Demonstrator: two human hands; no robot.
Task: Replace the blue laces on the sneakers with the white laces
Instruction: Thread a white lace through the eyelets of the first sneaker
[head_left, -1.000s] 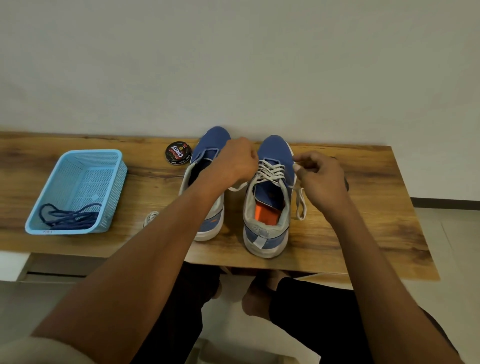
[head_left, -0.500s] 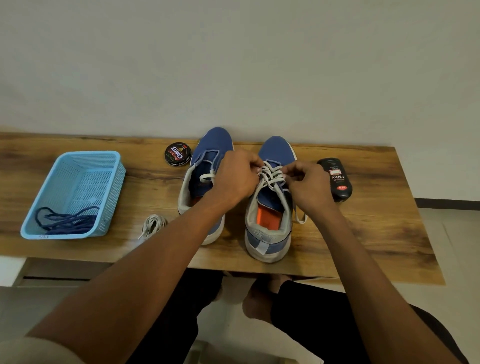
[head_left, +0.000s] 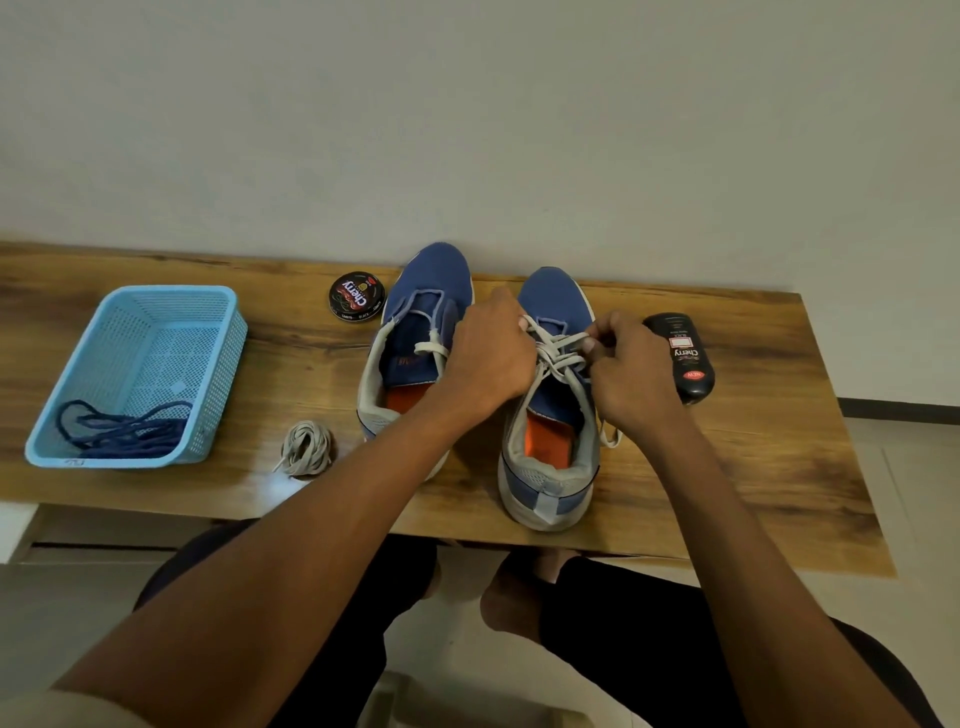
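Note:
Two blue sneakers stand side by side on the wooden table (head_left: 753, 467), toes to the wall. The right sneaker (head_left: 550, 457) carries a white lace (head_left: 558, 353) crossed through its upper eyelets. My left hand (head_left: 488, 358) grips the lace at the shoe's left side, and my right hand (head_left: 631, 374) pinches it at the right side. A loose end hangs beside the shoe by my right wrist. The left sneaker (head_left: 415, 322) has no lacing. A bundled white lace (head_left: 305, 448) lies on the table left of it. Blue laces (head_left: 122, 428) lie in the light blue basket (head_left: 218, 364).
A round black polish tin (head_left: 357, 297) sits behind the left sneaker. A black polish bottle (head_left: 685, 358) lies just right of my right hand. The wall runs along the table's far edge. My knees are below the near edge.
Both hands have come together over the right sneaker's lacing; my right hand moved left and up to the eyelets, uncovering the polish bottle. The view has tilted slightly.

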